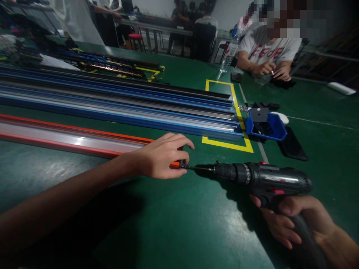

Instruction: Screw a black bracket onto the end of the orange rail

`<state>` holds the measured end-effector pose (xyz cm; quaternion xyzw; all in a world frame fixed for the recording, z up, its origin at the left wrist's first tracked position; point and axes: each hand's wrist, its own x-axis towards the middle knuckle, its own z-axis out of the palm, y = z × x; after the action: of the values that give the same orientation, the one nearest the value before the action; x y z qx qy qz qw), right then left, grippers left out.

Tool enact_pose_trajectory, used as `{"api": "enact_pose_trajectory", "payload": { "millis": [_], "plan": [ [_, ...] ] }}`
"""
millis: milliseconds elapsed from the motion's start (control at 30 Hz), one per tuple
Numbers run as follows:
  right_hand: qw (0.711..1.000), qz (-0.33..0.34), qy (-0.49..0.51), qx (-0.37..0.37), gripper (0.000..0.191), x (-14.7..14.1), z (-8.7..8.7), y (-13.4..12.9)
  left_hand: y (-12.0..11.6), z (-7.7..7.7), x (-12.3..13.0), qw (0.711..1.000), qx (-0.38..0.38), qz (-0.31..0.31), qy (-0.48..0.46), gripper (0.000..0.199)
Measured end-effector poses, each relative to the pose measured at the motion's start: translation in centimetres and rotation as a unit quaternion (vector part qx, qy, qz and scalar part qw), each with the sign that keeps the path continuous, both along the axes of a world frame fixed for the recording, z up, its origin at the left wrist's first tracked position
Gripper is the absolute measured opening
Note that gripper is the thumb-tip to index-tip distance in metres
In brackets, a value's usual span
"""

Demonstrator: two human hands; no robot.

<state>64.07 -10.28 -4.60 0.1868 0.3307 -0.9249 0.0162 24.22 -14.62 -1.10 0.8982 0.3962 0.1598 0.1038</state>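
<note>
My left hand [161, 157] is closed around the right end of a long orange metal profile [75, 138] lying on the green table. A small black end piece [183, 163] shows at the profile's tip, beside my fingers. My right hand [294, 215] grips the handle of a black cordless drill [260, 175], held level. Its long thin bit [199, 168] points left, and the tip meets the black end piece. Whether a screw sits at the tip is too small to tell.
Several blue and black profiles [168, 116] lie behind the orange one, their ends inside yellow tape [227, 145]. A blue bin [280, 130] with black parts sits beside a black phone [293, 144]. A plastic bottle [227, 56] stands near a person [266, 52] across the table.
</note>
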Motion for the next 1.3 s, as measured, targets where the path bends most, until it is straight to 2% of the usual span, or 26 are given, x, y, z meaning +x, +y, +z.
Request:
{"api": "enact_pose_trajectory", "payload": {
  "millis": [67,133,567,767,967,1033,1200,1300],
  "plan": [
    [0.997,-0.075,0.006,-0.02,0.039,0.1,-0.2,-0.5,0.0,-0.1,0.0,1.0,0.004,0.004,-0.003,0.015],
    [0.993,-0.109,0.013,-0.039,0.039,0.1,-0.3,-0.9,0.1,-0.3,-0.1,1.0,0.009,0.004,-0.007,0.015],
    [0.993,-0.113,-0.006,-0.04,0.036,0.3,-0.2,-0.8,0.2,-0.6,0.1,0.999,0.033,-0.022,0.002,0.017],
    [0.992,-0.117,-0.018,-0.041,0.036,-0.1,0.7,-0.9,0.1,-0.8,0.1,0.999,0.034,-0.029,0.01,0.017],
    [0.991,-0.121,-0.046,-0.045,0.035,-0.2,1.2,-0.9,0.2,-0.8,0.0,0.999,0.003,-0.034,-0.04,0.014],
    [0.991,-0.123,-0.036,-0.039,0.035,-0.1,0.9,-0.9,0.3,-0.8,-0.1,0.998,-0.009,-0.035,-0.048,0.019],
    [0.992,-0.12,-0.004,-0.043,0.037,0.1,0.0,-0.8,0.3,-0.6,-0.4,0.999,-0.027,-0.026,-0.027,0.047],
    [0.991,-0.128,-0.01,-0.043,0.037,0.2,0.0,-0.8,0.4,-0.8,-0.5,0.999,-0.04,-0.011,-0.014,0.048]
  ]
}}
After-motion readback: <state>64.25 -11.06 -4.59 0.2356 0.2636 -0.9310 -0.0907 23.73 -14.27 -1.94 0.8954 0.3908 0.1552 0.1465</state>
